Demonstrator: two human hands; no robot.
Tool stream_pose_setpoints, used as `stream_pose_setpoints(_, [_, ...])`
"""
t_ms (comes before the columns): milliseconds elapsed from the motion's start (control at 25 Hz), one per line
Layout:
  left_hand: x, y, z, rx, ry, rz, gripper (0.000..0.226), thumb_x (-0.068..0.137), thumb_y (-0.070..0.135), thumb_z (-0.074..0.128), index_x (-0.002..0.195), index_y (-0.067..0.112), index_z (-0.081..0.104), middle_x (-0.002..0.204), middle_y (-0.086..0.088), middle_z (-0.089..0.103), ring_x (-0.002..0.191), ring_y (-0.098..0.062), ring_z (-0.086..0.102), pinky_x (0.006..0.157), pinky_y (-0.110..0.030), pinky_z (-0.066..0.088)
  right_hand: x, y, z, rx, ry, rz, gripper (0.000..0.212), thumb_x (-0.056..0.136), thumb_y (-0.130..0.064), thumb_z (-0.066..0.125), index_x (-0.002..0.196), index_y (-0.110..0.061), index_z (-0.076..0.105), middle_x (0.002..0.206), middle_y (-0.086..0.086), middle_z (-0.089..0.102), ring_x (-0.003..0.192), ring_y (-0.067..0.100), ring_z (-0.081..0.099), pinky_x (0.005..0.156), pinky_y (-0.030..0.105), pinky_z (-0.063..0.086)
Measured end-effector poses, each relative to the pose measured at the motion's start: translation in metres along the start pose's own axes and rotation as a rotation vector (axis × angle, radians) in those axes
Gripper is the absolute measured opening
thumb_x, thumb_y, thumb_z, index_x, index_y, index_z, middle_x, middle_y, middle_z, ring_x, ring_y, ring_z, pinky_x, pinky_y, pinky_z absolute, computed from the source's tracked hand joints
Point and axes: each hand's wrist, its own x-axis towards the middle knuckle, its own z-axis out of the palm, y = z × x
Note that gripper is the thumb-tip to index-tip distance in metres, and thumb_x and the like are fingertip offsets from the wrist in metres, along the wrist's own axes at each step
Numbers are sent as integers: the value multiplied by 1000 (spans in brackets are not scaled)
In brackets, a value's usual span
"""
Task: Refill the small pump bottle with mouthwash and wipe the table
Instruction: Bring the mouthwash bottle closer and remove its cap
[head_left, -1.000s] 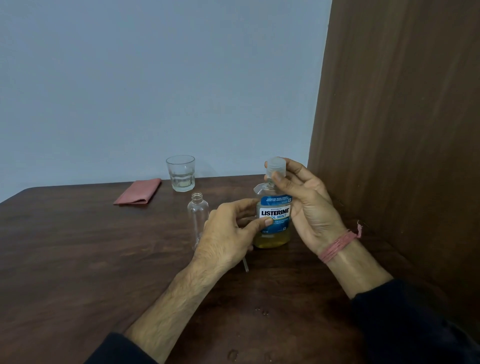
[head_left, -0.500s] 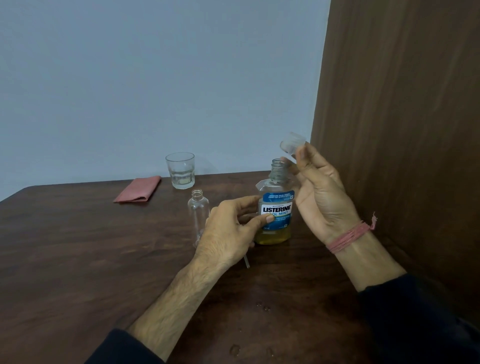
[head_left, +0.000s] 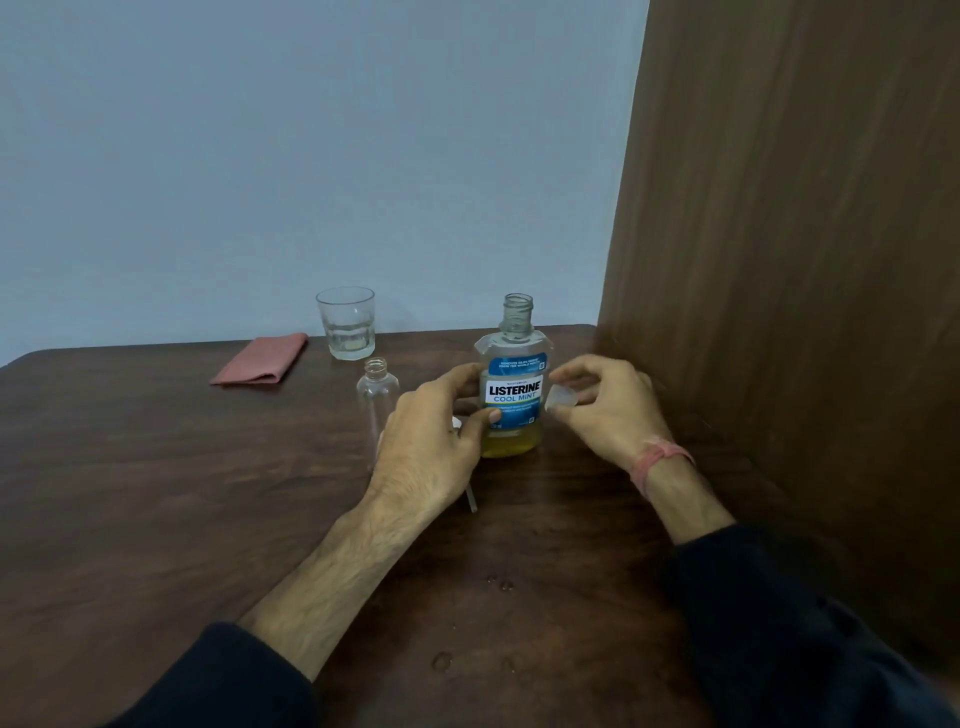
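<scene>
My left hand (head_left: 434, 447) grips the uncapped mouthwash bottle (head_left: 514, 395) mid-label near the table's (head_left: 156, 493) back right corner; my right hand (head_left: 605, 410) pinches its cap (head_left: 562, 399). It looks light, slick and mostly empty.

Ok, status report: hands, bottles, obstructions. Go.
Left hand grips uncapped Listerine mouthwash bottle. Right hand pinches its clear plastic cap. Small clear empty bottle open, upright beside it. Nothing blocks the pour.

Dark brown wooden bench (head_left: 130, 493), rounded far-left corner, surface glossy. Plain pale blue-grey wall (head_left: 311, 156) behind it. Tall brown wood-grain panel (head_left: 805, 260) stands along the bench's right side. Light even, dim.
</scene>
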Motion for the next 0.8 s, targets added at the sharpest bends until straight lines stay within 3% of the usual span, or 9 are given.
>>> stream_pose_setpoints(240, [-2, -1, -1, 10, 9, -18, 55, 107, 22, 81, 159, 32, 66, 137, 16, 83, 128, -2, 76, 116, -45, 62, 3, 7, 3, -82, -49, 56, 31, 86, -6, 87, 110, -25, 79, 106, -8, 75, 100, 11, 72, 93, 33, 64])
stream_pose_setpoints(400, [-4, 0, -1, 38, 11, -31, 63, 106, 27, 83, 165, 34, 60, 143, 15, 80, 137, -7, 73, 121, -47, 58, 1, 3, 1, -77, -96, 84, 38, 86, -9, 88, 116, -28, 75, 122, -5, 73, 112, 13, 67, 99, 35, 60])
stream_pose_setpoints(520, [-5, 5, -3, 31, 20, -66, 73, 104, 28, 86, 169, 28, 55, 153, 14, 75, 149, -6, 65, 128, -30, 45, 0, -6, -5, -39, -24, 9, 49, 89, -12, 81, 133, -28, 67, 142, -3, 61, 135, 17, 54, 116, 44, 48])
stream_pose_setpoints(600, [-10, 11, -10, -14, 54, -88, 75, 102, 27, 88, 170, 23, 56, 156, 11, 73, 150, -5, 64, 123, -22, 40, -2, -17, -9, 146, 143, -89, 36, 96, -13, 73, 130, -24, 67, 139, -5, 63, 131, 14, 57, 115, 45, 50])
stream_pose_setpoints(720, [-25, 12, -29, 16, 162, -52, 54, 96, 37, 93, 147, 31, 78, 134, 17, 84, 128, 2, 76, 119, -30, 57, -15, -36, -3, 400, 235, -227, 28, 105, -29, 68, 132, -23, 66, 134, -9, 67, 123, 6, 63, 95, 22, 58])
stream_pose_setpoints(800, [-36, 8, -47, 5, 238, -17, 25, 91, 48, 95, 114, 39, 88, 100, 29, 85, 94, 11, 81, 89, -22, 69, -25, -48, 10, 432, 161, -300, 43, 104, -40, 68, 144, -27, 59, 142, -9, 63, 127, 4, 61, 91, 10, 54])
